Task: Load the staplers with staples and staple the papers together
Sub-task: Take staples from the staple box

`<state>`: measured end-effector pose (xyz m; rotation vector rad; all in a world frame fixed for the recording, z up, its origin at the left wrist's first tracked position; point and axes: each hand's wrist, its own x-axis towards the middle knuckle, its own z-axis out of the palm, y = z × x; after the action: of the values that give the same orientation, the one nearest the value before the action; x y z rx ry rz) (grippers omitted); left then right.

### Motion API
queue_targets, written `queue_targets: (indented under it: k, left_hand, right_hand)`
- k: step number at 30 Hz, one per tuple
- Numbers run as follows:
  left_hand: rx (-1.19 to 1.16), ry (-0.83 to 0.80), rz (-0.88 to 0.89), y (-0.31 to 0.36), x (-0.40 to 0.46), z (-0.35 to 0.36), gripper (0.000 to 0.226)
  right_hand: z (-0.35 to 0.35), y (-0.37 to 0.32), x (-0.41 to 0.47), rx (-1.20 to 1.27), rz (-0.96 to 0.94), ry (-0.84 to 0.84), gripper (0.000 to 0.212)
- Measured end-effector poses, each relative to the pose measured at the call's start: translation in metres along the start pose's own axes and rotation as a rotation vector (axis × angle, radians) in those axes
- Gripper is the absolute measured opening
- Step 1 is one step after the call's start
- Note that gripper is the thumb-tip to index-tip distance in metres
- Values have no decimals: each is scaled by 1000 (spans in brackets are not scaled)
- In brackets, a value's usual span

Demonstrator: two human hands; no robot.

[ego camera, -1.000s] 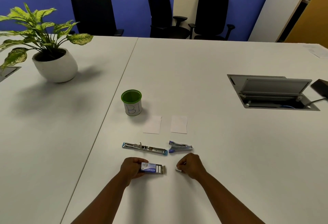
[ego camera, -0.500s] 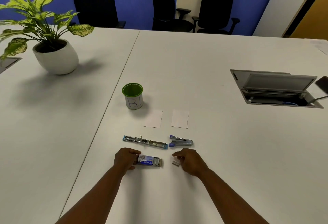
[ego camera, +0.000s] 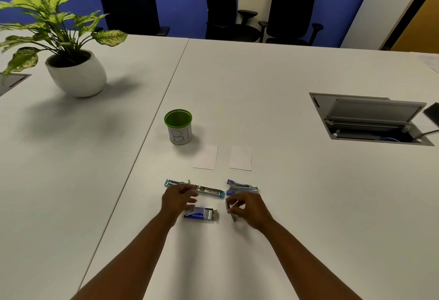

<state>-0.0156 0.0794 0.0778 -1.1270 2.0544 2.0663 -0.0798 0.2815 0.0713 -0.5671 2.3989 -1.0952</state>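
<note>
An opened-out metal stapler with a light blue end (ego camera: 204,188) lies flat on the white table. A small blue stapler (ego camera: 241,187) lies to its right. Two small white papers (ego camera: 206,158) (ego camera: 241,158) lie side by side behind them. A blue staple box (ego camera: 200,213) sits pulled open, a strip of staples showing. My left hand (ego camera: 177,201) hovers over the near side of the opened stapler, fingers loosely curled, off the box. My right hand (ego camera: 248,208) pinches a short strip of staples (ego camera: 228,205) just in front of the small stapler.
A green-rimmed cup marked "B1" (ego camera: 178,127) stands behind the papers. A potted plant (ego camera: 71,69) sits far left. An open cable hatch (ego camera: 370,119) is set into the table at right. Black office chairs (ego camera: 237,5) line the far edge.
My left hand has let go of the staple box and moved up toward the opened stapler. My right hand has picked the staple strip up off the table.
</note>
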Motion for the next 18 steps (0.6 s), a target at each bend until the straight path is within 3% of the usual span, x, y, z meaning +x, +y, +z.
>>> queue_targets:
  k: [4, 7, 9, 14, 18]
  left_hand:
    - [-102, -337, -226, 13, -6, 15, 19]
    - [-62, -467, -260, 16, -10, 26, 20]
    - [24, -418, -202, 19, -10, 31, 19]
    - [346, -96, 140, 6, 5, 19, 10]
    - [719, -117, 333, -12, 12, -7, 32]
  right_hand:
    - [1, -17, 4, 243, 11, 16, 26]
    - [1, -25, 5, 225, -17, 37, 24]
    - [0, -24, 5, 40, -18, 63, 24]
    - [-4, -2, 5, -405, 105, 49, 21]
    - [-6, 9, 1, -453, 129, 21, 18]
